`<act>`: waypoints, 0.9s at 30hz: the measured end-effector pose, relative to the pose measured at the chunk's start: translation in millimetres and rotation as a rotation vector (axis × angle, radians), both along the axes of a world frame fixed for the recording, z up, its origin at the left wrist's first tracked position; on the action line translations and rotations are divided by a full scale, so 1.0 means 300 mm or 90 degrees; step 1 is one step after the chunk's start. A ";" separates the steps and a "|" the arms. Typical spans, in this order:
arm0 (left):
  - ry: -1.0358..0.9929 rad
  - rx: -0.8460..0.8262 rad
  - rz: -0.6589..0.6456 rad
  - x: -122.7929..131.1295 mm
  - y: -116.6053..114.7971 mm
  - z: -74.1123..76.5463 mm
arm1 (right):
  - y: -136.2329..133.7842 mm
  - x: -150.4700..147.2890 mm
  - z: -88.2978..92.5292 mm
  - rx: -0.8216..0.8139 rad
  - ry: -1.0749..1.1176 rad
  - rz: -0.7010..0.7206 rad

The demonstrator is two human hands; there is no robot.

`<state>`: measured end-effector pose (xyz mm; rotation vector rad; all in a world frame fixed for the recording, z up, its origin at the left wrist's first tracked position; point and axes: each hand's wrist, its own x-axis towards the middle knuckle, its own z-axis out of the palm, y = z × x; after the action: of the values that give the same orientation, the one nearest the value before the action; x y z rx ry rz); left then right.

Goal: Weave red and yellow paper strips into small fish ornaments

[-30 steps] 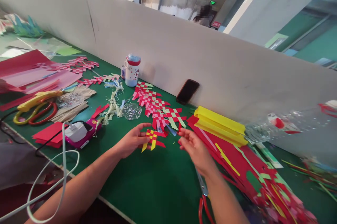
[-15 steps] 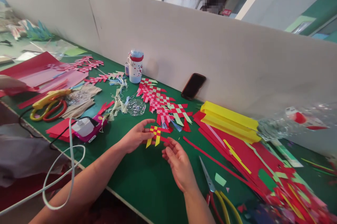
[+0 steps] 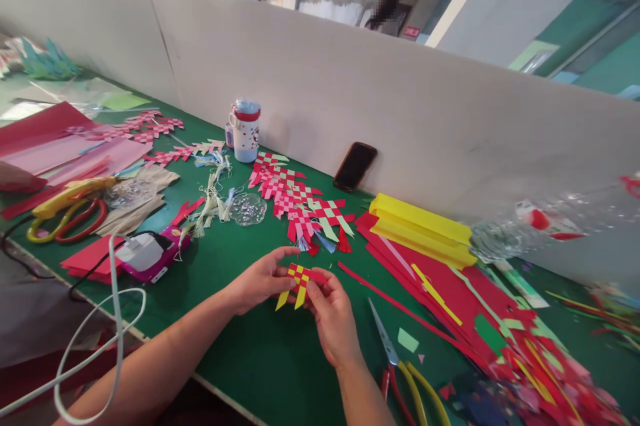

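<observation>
Between my two hands is a small woven paper fish (image 3: pixel 299 277) in a red and yellow check, with two yellow strip ends pointing down. My left hand (image 3: pixel 263 281) pinches its left side between thumb and fingers. My right hand (image 3: pixel 330 309) grips the red strips on its right side, the thumb lying over them. Just beyond my hands lies a row of finished woven paper fish (image 3: pixel 295 196) in red, pink and pale green, some with tassels. Scissors (image 3: pixel 393 346) with red and yellow handles rest to the right of my right hand.
A phone (image 3: pixel 355 166) and a white bottle (image 3: pixel 247 131) stand by the partition (image 3: pixel 425 126). Folded yellow paper (image 3: pixel 425 226), red sheets and paper scraps (image 3: pixel 555 373) lie right. A purple box (image 3: pixel 170 249), white cable (image 3: pixel 120 319) and more scissors (image 3: pixel 75 209) are left, near another person's hand (image 3: pixel 17 178).
My right hand has closed in on the woven fish and now grips its right side. The camera view has shifted slightly; my left hand keeps its pinch.
</observation>
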<state>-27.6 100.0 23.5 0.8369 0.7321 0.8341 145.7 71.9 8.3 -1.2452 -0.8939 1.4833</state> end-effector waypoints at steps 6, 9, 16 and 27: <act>0.026 0.026 -0.013 0.002 -0.005 -0.005 | 0.002 0.001 -0.007 0.008 -0.018 -0.021; 0.035 0.016 -0.004 -0.002 -0.005 -0.007 | 0.003 0.007 -0.008 0.014 -0.024 -0.030; 0.067 -0.020 0.068 -0.011 0.003 0.010 | 0.005 0.018 -0.006 0.020 -0.020 -0.032; 0.095 0.041 0.099 -0.004 0.005 0.029 | -0.007 0.009 -0.009 0.034 -0.081 0.022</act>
<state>-28.6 101.4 32.1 0.9153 0.9148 0.9443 148.5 70.0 5.6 -1.3024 -1.0374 1.4100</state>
